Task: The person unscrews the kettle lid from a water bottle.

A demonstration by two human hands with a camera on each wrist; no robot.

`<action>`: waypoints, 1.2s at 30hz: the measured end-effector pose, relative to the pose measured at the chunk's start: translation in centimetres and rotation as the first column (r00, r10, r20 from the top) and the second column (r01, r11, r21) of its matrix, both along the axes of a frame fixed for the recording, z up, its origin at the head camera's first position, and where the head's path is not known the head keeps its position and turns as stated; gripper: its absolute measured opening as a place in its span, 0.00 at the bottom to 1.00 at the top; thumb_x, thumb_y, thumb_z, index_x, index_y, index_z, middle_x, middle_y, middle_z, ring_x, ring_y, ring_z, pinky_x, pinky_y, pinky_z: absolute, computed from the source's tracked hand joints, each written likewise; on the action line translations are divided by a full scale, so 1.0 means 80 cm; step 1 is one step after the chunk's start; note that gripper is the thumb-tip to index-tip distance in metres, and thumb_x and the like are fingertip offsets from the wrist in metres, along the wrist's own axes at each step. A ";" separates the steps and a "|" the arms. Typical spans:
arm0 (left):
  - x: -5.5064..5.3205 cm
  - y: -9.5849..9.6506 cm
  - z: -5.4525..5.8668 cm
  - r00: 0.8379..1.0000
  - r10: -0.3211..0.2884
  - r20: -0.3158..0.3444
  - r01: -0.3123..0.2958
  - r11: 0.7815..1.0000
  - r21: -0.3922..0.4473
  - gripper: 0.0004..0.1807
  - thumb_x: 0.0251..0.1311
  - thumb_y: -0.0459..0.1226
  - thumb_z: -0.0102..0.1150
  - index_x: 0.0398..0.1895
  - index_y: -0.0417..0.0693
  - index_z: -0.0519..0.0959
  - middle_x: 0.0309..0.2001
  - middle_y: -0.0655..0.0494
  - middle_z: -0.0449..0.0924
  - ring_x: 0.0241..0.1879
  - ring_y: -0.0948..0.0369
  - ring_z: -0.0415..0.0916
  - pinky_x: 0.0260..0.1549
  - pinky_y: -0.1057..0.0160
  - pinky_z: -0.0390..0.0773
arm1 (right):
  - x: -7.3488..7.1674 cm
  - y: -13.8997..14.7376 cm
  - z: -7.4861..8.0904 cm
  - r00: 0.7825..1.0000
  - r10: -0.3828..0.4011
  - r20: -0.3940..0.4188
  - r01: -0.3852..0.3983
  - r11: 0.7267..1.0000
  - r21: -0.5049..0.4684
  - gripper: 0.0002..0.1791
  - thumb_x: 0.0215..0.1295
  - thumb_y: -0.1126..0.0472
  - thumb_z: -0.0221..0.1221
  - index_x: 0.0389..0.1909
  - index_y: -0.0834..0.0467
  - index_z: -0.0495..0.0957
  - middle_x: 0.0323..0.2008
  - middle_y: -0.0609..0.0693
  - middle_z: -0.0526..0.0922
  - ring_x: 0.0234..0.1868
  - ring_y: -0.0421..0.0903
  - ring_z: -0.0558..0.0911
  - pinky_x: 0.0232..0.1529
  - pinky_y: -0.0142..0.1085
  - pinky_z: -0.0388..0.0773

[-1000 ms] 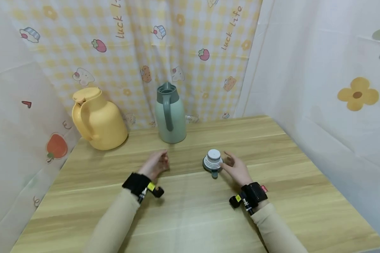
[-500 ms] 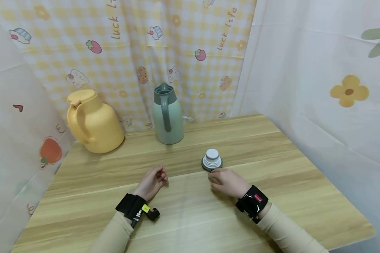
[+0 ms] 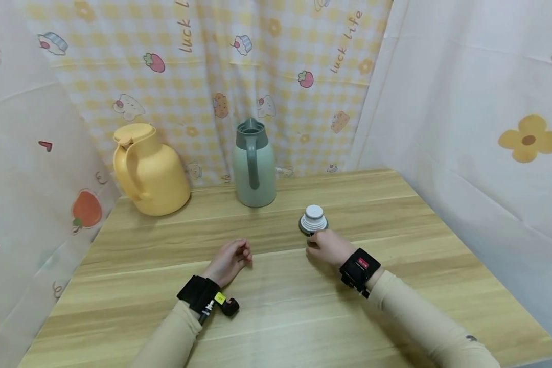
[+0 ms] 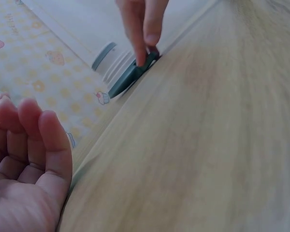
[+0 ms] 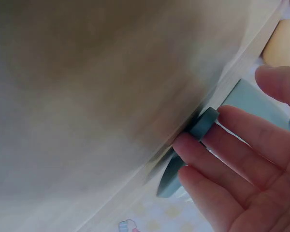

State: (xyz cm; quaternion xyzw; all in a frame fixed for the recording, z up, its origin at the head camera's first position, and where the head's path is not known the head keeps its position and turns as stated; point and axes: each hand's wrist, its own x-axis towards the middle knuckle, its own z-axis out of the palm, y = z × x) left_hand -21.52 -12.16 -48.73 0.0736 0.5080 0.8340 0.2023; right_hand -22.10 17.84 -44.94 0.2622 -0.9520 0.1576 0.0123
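Note:
An upturned thermos lid, white threaded plug on top and dark green rim below, sits on the wooden table. My right hand is at its near side. In the right wrist view, fingertips touch the lid's dark green tab, while the thumb stands apart from them. The left wrist view shows those fingers reaching down onto the tab. My left hand rests near the table surface, fingers loosely curled, holding nothing. Behind stands a green thermos jug, its mouth uncovered and handle facing me.
To the left of the green jug is a yellow jug with its lid on. A checked curtain hangs along the table's back edge, and white curtains close in both sides.
My right hand has moved from the lid's right side round to its front tab. The lid has shifted slightly toward the back. My left hand has drawn back toward me.

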 end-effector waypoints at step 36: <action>0.009 -0.004 -0.002 0.998 -0.038 -0.051 0.037 0.999 -0.015 0.13 0.75 0.36 0.40 0.32 0.44 0.73 0.27 0.57 0.71 0.30 0.62 0.72 0.36 0.64 0.74 | -0.160 -0.013 0.003 0.995 -0.094 0.023 0.093 0.996 0.007 0.11 0.61 0.61 0.61 0.22 0.59 0.74 0.15 0.45 0.66 0.21 0.44 0.67 0.28 0.36 0.63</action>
